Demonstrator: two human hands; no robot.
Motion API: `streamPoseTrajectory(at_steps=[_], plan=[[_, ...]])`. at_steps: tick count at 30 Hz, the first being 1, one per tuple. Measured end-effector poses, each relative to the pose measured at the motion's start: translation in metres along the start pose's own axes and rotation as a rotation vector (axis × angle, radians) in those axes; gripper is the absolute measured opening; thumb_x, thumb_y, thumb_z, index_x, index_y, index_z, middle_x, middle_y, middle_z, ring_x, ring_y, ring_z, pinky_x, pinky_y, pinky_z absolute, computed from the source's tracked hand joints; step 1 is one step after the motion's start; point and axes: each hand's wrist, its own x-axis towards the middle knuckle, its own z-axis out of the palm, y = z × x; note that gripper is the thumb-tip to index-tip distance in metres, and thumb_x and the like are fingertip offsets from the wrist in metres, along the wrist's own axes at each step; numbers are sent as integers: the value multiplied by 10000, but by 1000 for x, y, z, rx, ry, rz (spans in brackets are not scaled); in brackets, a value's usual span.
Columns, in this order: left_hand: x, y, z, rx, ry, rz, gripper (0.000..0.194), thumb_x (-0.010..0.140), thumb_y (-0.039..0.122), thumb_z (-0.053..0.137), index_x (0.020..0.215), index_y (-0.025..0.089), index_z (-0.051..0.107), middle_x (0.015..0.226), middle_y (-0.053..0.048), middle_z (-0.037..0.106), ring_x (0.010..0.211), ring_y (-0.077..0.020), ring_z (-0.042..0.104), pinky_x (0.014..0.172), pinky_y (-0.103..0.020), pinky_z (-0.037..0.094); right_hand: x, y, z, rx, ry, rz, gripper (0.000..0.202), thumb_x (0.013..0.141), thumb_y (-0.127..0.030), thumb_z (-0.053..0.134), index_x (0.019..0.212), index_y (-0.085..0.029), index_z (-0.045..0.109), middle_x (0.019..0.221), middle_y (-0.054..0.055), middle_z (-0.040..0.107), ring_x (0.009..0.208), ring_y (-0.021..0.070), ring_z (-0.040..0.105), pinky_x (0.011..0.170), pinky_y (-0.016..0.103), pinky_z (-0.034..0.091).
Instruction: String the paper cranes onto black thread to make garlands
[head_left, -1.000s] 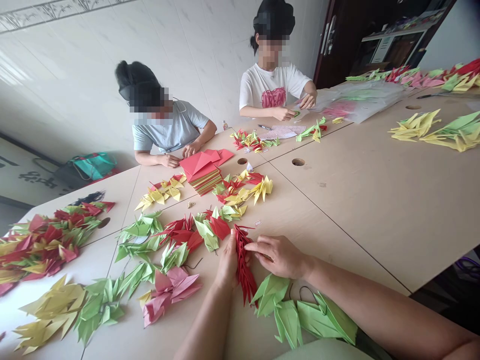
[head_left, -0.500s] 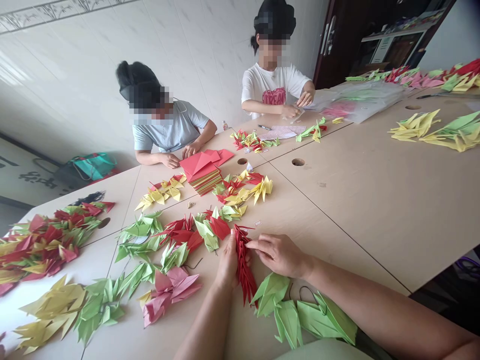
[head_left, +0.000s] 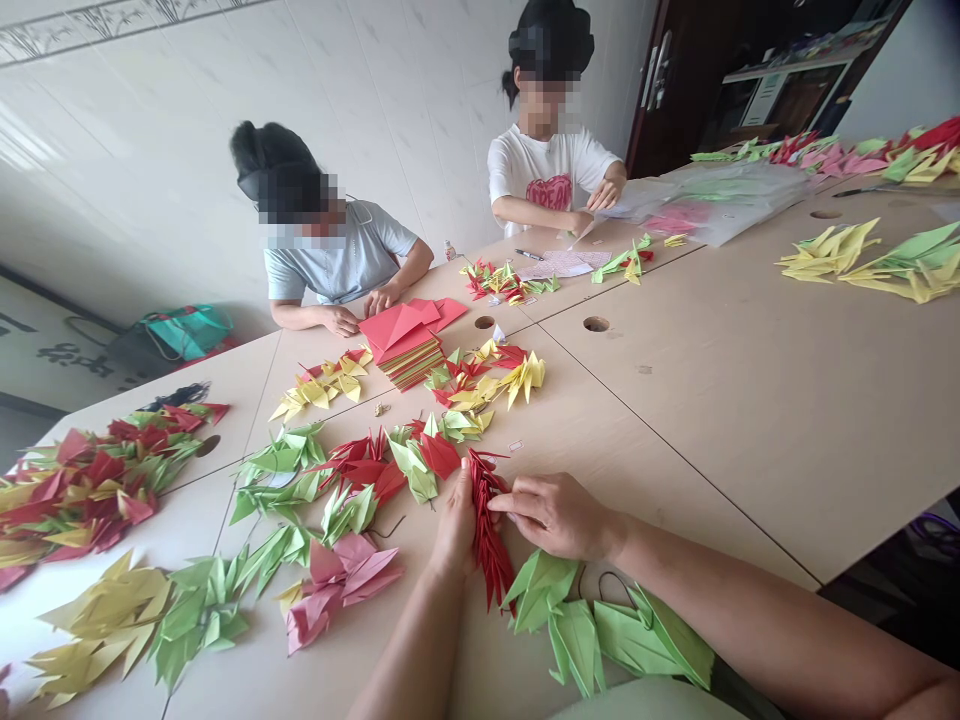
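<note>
Tabletop clusters look finished; the left hand grips a seemingly unfinished red bundle the right hand touches, pinch unclear.

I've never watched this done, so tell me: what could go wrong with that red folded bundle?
The fingers of the right hand might bend or tear thin tips on the red bundle. If the left hand loosens its hold, the bundle could slip against the green folded pieces beside it.

The bare left hand curls in a grip, thumb upward; the bare right hand points leftward, index finger extended.
</note>
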Motion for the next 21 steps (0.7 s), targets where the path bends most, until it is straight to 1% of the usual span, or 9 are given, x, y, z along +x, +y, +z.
streamPoseTrajectory(at_steps=[7, 10, 13, 15, 19, 21], plan=[[1, 0, 0, -40, -18, -35, 589, 682, 693, 625, 878, 138, 629, 470, 58, 483, 366, -82, 409, 376, -207, 316, -1, 0, 1, -6, 21, 0, 296, 851, -117, 502, 1069, -230, 666, 741, -4, 629, 630, 114, 572, 614, 195, 445], [1, -1, -1, -54, -5, -32, 583, 670, 677, 650, 882, 134, 635, 529, 34, 547, 402, -89, 460, 401, -210, 351, -1, -1, 1, 13, 10, -25, 293, 858, -139, 502, 1085, -234, 660, 776, 1, 646, 646, 113, 582, 628, 197, 458], [1, -1, -2, -67, 7, -30, 565, 675, 651, 667, 900, 134, 635, 616, 6, 609, 474, -102, 526, 442, -208, 397, -1, -2, 1, 28, -10, -52, 281, 853, -152, 507, 1060, -247, 672, 774, -1, 647, 655, 114, 586, 627, 195, 461], [1, -1, -1, -75, 7, -35, 546, 689, 644, 661, 900, 141, 629, 612, 13, 605, 472, -99, 522, 438, -204, 396, 0, -2, 0, 28, -15, -48, 279, 854, -145, 499, 1040, -247, 680, 757, -2, 639, 650, 115, 582, 617, 194, 457], [1, 0, 0, -90, 7, -52, 528, 691, 647, 657, 862, 149, 618, 546, 44, 555, 409, -85, 466, 401, -200, 358, 1, -2, -3, 24, -17, -31, 293, 861, -129, 479, 1035, -245, 684, 738, -3, 626, 634, 113, 572, 592, 191, 445], [0, 0, 1, -96, 10, -52, 521, 687, 641, 664, 841, 145, 617, 559, 36, 567, 423, -87, 481, 415, -202, 370, 1, -3, -3, 25, -18, -36, 287, 864, -135, 475, 1032, -231, 687, 743, 5, 627, 638, 117, 577, 595, 198, 449]])
